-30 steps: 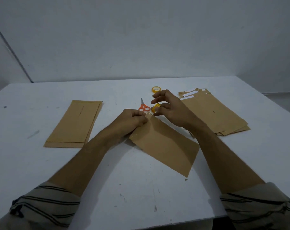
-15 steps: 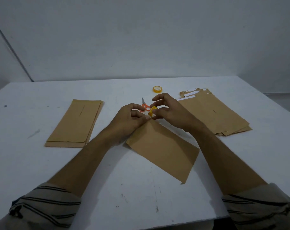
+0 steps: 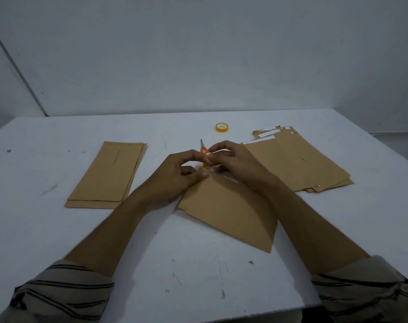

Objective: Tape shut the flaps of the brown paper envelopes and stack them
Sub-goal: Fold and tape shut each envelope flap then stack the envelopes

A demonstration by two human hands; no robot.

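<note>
A brown paper envelope (image 3: 228,210) lies slanted on the white table (image 3: 186,264) in front of me. My left hand (image 3: 179,176) presses its thumb on the envelope's far corner. My right hand (image 3: 235,162) holds a small yellow tape roll (image 3: 205,166) between its curled fingers, just beyond that corner; the roll is mostly hidden. A neat stack of envelopes (image 3: 107,178) lies at the left. A looser pile of envelopes (image 3: 298,164) with white strips at the flaps lies at the right.
Orange-handled scissors (image 3: 203,148) lie just behind my hands, partly hidden. A second yellow tape roll (image 3: 222,127) stands farther back. The table's front edge runs close to my sleeves, and a grey wall stands behind.
Both hands have drawn closer together over the envelope's far corner. The envelope has slid and turned slightly. The tape roll is now more covered by my fingers.
</note>
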